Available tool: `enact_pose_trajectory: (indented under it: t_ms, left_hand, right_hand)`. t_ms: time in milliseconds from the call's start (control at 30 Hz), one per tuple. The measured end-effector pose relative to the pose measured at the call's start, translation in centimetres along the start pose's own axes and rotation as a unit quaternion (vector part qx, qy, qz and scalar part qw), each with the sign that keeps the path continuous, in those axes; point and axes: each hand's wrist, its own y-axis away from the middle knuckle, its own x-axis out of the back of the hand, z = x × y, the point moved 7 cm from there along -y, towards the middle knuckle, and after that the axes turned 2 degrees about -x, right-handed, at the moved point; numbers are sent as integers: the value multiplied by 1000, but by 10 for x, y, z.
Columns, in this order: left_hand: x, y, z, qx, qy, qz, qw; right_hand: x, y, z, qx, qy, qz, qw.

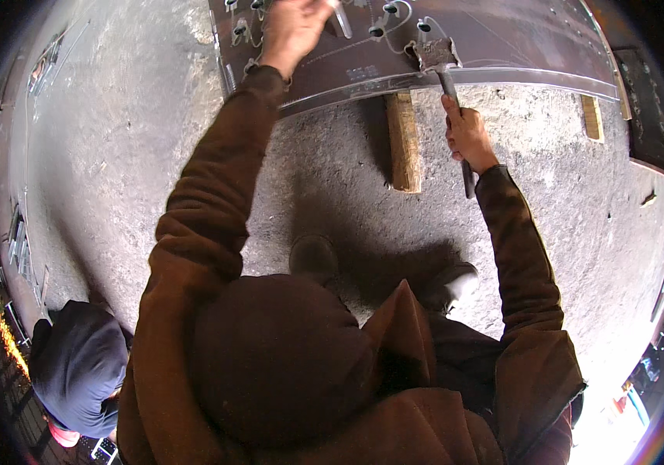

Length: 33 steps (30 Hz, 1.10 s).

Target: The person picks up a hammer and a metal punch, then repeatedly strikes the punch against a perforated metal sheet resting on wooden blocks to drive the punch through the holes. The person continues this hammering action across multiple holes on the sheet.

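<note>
A large brown steel plate (339,58) with several round holes and pale chalk marks spans the far part of the view. Over its left side is my left hand (294,32), fingers closed and slightly blurred. A short shiny metal piece (341,20) sticks out beside those fingertips and appears to be held in them; its upper end is out of view. My right hand (469,133) is wrapped round the handle of a hammer (446,81). The hammer's blocky head (434,54) is over the plate's near edge, close to a hole; contact cannot be told.
Wooden blocks, one (404,147) near the middle and another (592,118) to the right, extend from under the plate. Rough concrete floor (115,132) surrounds it. At lower left is another person (80,368) in dark clothing, with orange sparks (8,345) beside them.
</note>
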Motion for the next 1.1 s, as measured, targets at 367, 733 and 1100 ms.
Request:
enact_pose_trajectory:
  t_ms: [367,733,1100]
  left_hand:
    - [30,-29,-37,163,-492,-137,844]
    - [6,38,-52,277,293,-92,911]
    - [-43,55,7,304,224,-196,905]
  right_hand:
    - [-18,-12,21,-4,-135,-62,989]
    - [-25,-54,54,150,-50,60,986]
    - [-26,-52,49,169,-30,84,982]
